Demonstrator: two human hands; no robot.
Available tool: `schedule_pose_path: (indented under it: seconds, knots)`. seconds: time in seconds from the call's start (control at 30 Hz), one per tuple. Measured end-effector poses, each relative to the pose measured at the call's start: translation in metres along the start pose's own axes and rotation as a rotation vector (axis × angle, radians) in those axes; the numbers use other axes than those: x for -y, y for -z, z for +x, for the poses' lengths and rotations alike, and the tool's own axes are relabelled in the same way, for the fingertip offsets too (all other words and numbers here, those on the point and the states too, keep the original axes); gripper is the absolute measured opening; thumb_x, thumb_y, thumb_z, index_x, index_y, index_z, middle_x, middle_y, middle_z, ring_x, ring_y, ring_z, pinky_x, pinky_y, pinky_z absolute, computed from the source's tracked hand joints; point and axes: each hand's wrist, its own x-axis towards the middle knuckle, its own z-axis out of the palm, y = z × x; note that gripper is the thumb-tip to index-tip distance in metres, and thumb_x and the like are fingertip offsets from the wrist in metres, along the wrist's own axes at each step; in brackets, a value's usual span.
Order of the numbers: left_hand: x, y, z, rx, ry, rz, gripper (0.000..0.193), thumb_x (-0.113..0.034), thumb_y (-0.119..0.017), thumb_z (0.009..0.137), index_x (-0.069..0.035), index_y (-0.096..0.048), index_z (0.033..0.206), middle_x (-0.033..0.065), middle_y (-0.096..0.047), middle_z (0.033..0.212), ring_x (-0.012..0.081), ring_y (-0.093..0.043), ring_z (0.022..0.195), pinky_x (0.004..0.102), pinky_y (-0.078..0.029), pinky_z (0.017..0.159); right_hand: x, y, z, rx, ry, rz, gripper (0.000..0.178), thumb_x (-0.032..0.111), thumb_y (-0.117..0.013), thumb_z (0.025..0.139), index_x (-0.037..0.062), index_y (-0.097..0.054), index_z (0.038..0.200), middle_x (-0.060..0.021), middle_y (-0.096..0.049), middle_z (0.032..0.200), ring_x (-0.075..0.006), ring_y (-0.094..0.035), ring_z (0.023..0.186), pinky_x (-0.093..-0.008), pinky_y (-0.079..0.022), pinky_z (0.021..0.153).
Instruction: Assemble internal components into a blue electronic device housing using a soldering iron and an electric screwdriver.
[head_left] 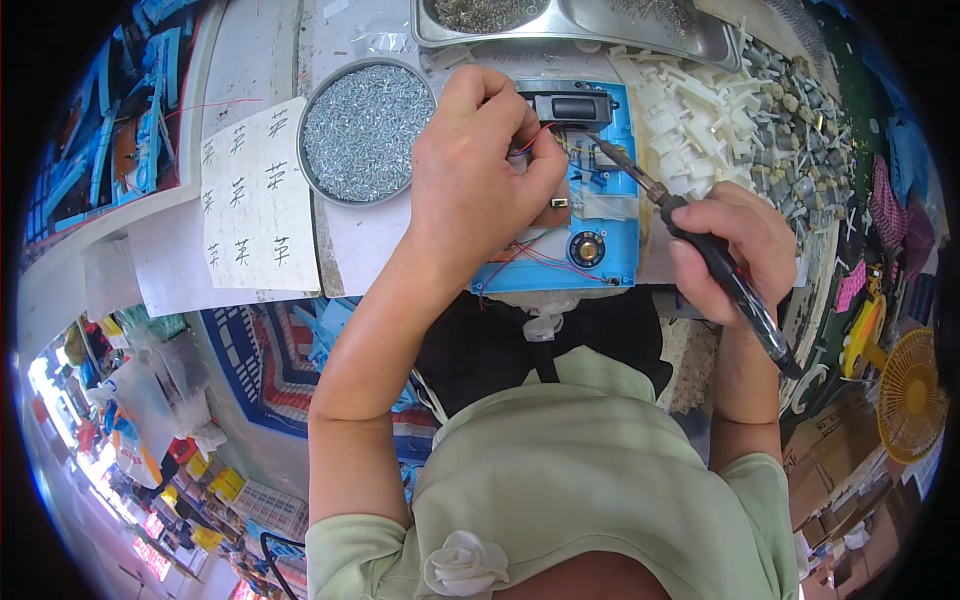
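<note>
A blue plastic housing (622, 225) lies on the bench in front of me. A black rectangular module (572, 107) sits at its far end, and a small round speaker (587, 249) with thin red wires at its near end. My left hand (470, 165) rests over the housing's left side, thumb and fingers pinching thin wires (522, 150). My right hand (745, 250) is closed round the black handle of a soldering iron (715, 262). The iron slants up and left, its tip close to the lower edge of the black module. My left fingers hide part of the housing.
Left of my hands stands a round metal dish (368, 203) of small screws, beside a sheet of paper (262, 215) with handwriting. A steel tray (590, 28) lies beyond. White plastic parts (690, 115) and small motors (790, 130) are heaped right. A box of blue parts (160, 110) is far left.
</note>
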Motion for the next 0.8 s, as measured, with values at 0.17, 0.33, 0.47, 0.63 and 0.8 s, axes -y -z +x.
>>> schedule_pose_path:
  seconds: [0.17,0.33,0.47,0.63,0.8]
  knots:
    - [-0.001,0.0,0.0,0.002,0.001,0.017,0.009,0.001,-0.074,0.076,0.001,-0.065,0.078,0.0071,-0.059,0.092,0.0132,-0.059,0.063,0.027,-0.05,0.056,0.0,0.005,-0.012,-0.044,-0.008,0.012,0.023,0.005,-0.076,0.078,-0.0003,-0.07,0.099,-0.0086,-0.065,0.071,-0.0201,-0.053,0.052,-0.0309,-0.039,0.049]
    - [-0.001,0.001,0.001,0.016,-0.001,0.018,0.013,-0.003,-0.076,0.073,-0.002,-0.065,0.08,0.0097,-0.059,0.092,0.0223,-0.064,0.066,0.0343,-0.055,0.059,0.001,0.008,-0.018,-0.072,-0.037,0.011,0.023,0.005,-0.076,0.078,-0.001,-0.069,0.1,-0.0091,-0.064,0.07,-0.0193,-0.052,0.052,-0.0304,-0.038,0.049]
    - [-0.028,0.015,-0.002,0.033,0.011,0.079,0.016,-0.003,-0.079,0.078,-0.003,-0.069,0.089,0.0077,-0.062,0.097,0.013,-0.062,0.066,0.0277,-0.052,0.059,0.002,0.017,-0.026,-0.142,-0.059,0.031,0.025,0.004,-0.076,0.076,-0.0019,-0.07,0.1,-0.0096,-0.064,0.071,-0.0194,-0.054,0.054,-0.0302,-0.039,0.051]
    - [-0.04,0.007,-0.01,0.38,-0.194,0.081,0.015,-0.003,-0.078,0.083,-0.005,-0.069,0.094,0.007,-0.063,0.096,0.0197,-0.069,0.076,0.0341,-0.054,0.062,0.006,0.028,-0.041,-0.185,-0.17,0.064,0.03,0.002,-0.077,0.077,-0.0029,-0.069,0.105,-0.0116,-0.067,0.079,-0.0189,-0.059,0.062,-0.0285,-0.045,0.057]
    - [-0.031,0.009,-0.003,0.453,-0.051,-0.18,0.011,0.0,-0.073,0.087,-0.004,-0.071,0.097,0.0064,-0.068,0.089,0.0182,-0.067,0.076,0.0305,-0.051,0.064,0.014,0.011,-0.05,-0.367,-0.372,0.214,0.035,-0.001,-0.08,0.082,-0.0035,-0.069,0.114,-0.0126,-0.069,0.098,-0.0177,-0.063,0.078,-0.0271,-0.05,0.072]
